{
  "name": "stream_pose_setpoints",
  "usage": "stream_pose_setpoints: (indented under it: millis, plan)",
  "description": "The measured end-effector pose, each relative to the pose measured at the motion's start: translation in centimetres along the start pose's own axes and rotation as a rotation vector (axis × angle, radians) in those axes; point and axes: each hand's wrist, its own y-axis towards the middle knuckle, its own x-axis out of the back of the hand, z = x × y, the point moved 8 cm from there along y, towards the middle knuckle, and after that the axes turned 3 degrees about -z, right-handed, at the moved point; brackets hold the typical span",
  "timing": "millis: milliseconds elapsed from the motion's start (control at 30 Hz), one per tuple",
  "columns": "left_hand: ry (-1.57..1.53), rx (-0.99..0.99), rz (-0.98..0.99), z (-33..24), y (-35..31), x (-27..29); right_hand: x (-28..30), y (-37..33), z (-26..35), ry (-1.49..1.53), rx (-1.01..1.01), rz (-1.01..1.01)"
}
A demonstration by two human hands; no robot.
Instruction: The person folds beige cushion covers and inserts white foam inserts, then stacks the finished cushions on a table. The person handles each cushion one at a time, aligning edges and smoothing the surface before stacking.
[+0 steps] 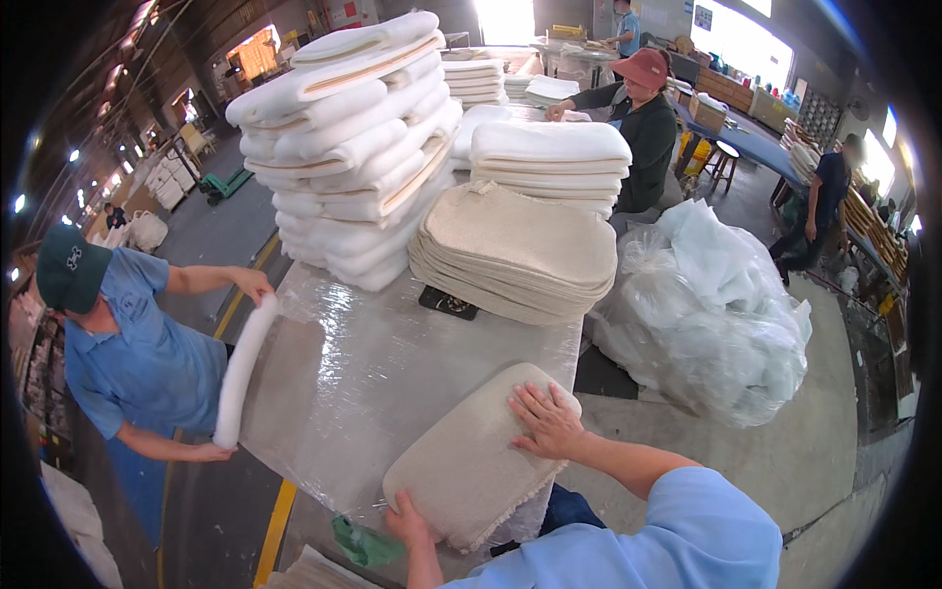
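Fabric piece [471, 471] lay on the near end of the table [314, 402]; left hand [412, 530] was at its 8 o'clock edge, right hand [546, 422] on it toward 2. From this piece: fabric stack [515, 245] stood at 12, larger padding stack [353, 147] at 11; smaller padding stack [551, 157] stood behind the fabric stack. Plastic bundle [711, 314] sat beyond the table edge at 2; co-worker [147, 344] was at 10.

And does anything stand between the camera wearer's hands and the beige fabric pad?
Nothing visible does: the left hand touches the near-left edge of the beige fabric pad, and the right hand lies spread directly on its top.
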Motion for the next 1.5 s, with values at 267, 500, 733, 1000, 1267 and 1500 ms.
stream_pose_setpoints:
  millis: [267,500,733,1000,1267,1500]
  plan:
    - [-0.589,0.496,0.445,4.5,-8.4,-1.8,-2.5,8.3,4.8,0.084,-0.082,0.084]
    - [-0.815,0.638,0.569,3.4,-11.1,-3.2,-5.7,1.5,22.4,0.299,0.387,0.149]
    - [-0.658,0.492,0.487,4.0,-10.2,-2.9,-2.5,4.7,7.1,0.126,0.018,0.138]
    - [-0.675,0.49,0.557,2.9,-10.9,-3.5,-1.7,5.3,-4.1,0.016,-0.334,0.003]
    - [-0.622,0.409,0.488,3.7,-9.9,-2.9,-0.9,4.7,-4.2,0.13,-0.489,-0.151]
    - [-0.224,0.197,0.547,-1.1,-3.4,-0.9,-1.4,4.4,-4.8,0.187,-0.521,-0.126]
